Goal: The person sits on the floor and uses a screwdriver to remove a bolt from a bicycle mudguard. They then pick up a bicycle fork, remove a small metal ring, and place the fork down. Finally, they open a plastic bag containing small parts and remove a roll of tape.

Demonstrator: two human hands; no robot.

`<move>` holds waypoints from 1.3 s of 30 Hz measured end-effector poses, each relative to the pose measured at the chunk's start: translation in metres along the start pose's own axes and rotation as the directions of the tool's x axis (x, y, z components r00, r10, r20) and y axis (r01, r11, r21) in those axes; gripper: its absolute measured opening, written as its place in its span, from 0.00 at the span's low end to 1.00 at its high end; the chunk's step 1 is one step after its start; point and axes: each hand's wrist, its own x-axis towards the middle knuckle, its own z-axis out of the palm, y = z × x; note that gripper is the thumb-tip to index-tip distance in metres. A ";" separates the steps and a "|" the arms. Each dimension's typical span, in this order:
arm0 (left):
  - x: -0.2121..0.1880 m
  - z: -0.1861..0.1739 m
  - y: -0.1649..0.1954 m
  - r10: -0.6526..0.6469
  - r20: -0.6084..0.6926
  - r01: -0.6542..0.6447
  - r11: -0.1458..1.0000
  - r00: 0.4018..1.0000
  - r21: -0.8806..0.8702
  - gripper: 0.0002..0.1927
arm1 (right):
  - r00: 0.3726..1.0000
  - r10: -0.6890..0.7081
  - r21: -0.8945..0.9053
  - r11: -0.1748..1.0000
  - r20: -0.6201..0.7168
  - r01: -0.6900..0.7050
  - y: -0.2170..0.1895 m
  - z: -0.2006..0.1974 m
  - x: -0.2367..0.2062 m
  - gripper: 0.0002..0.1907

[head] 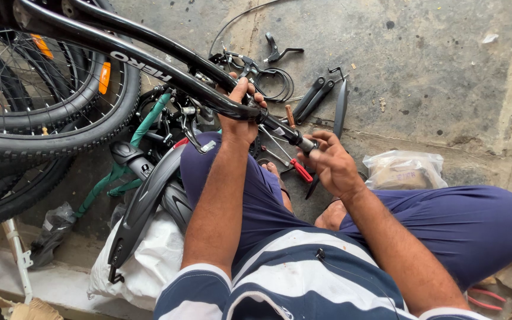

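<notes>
I sit on the ground with a black bicycle frame tube slanting across my lap. My left hand is wrapped around the tube near its lower bend. At the tube's metal end my right hand closes its fingers on the tip. A tool with red handles lies on the ground just under that end. Both wrists rest over my blue-clad knees.
Spoked wheels with knobby tyres fill the left. A black mudguard lies over a white sack. Brake levers and cables, black tools and a plastic bag of parts lie on the concrete floor.
</notes>
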 end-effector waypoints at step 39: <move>0.014 -0.015 -0.001 -0.088 0.029 0.091 0.987 0.996 -0.136 0.13 | 0.850 -0.435 -0.889 0.198 0.298 0.414 -0.033 0.051 0.016 0.18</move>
